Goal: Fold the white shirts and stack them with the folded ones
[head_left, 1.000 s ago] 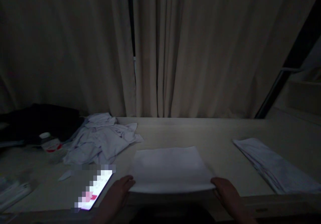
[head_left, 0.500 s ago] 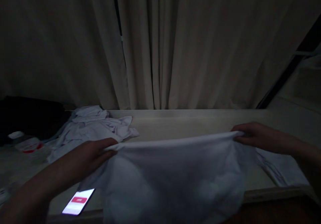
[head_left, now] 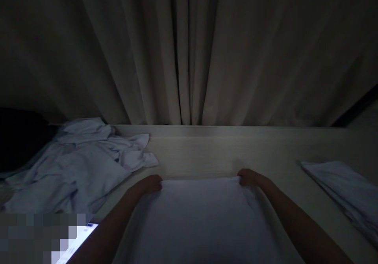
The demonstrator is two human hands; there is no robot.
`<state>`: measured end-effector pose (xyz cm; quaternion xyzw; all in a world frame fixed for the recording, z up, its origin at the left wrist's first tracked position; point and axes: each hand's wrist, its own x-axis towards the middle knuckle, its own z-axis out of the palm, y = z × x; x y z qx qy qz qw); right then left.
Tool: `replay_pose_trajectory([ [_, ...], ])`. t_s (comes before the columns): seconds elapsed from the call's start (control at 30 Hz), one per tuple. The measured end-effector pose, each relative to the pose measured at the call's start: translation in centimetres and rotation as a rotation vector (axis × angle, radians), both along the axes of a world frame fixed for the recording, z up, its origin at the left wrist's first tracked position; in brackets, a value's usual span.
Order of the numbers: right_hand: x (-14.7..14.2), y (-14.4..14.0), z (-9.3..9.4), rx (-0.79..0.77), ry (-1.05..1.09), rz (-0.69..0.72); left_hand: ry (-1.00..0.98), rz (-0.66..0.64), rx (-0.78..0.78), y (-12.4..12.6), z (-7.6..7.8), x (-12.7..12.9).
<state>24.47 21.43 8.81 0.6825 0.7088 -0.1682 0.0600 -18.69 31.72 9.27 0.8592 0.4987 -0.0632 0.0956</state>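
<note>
Both hands pinch the far corners of the white cloth (head_left: 201, 216), left hand (head_left: 152, 184) at ten o'clock, right hand (head_left: 248, 177) at two, laying it flat on the table (head_left: 224, 153); smoothing and folding likely comes next.

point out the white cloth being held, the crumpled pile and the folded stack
white cloth (head_left: 201, 216), head view, middle of its flat panel
crumpled pile (head_left: 79, 169), head view, centre of the heap
folded stack (head_left: 345, 185), head view, top layer
</note>
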Motion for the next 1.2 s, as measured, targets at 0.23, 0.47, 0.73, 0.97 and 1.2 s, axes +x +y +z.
replay_pose_trajectory([
  [0.23,0.2,1.5,-1.1,0.209,-0.143,-0.224,0.034,0.136,0.156,0.7,-0.5,1.6],
  [0.47,-1.4,-5.1,-5.4,0.461,-0.185,-0.072,-0.002,0.102,0.383,-5.4,-5.0,0.1],
  [0.73,-0.4,-5.1,-8.6,0.418,-0.071,-0.154,0.030,0.169,0.414,-4.6,-6.4,-0.9],
  [0.97,3.4,-8.3,-7.7,0.625,0.020,-0.442,-0.190,0.229,0.515,-4.3,-6.5,-5.2],
  [1.2,0.5,-9.0,-8.5,0.434,-0.001,-0.264,-0.191,0.217,0.388,-6.2,-9.5,-6.2],
])
